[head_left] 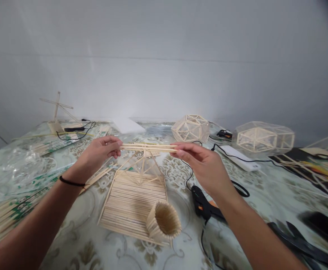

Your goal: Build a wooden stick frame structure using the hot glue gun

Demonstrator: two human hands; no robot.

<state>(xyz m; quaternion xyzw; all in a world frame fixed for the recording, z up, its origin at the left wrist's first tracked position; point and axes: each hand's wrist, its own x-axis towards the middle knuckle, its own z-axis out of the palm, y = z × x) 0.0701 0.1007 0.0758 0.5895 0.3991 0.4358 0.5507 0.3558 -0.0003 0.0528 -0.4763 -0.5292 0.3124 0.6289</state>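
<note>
Pinching opposite ends of the stick bundle (148, 147), left hand (98, 153) and right hand (204, 165) hold it roughly level over the slatted platform's (127, 198) far side, likely keeping sticks aligned. Contact with the splayed frame (143, 165) beneath: cannot tell. Stick cup (159, 225) occupies the platform's near-right corner; glue gun (201, 202), right of it, could obstruct sliding.

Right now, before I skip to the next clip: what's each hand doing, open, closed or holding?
Left hand: closed, pinching one end of some thin wooden sticks.
Right hand: closed, pinching their other end.
</note>
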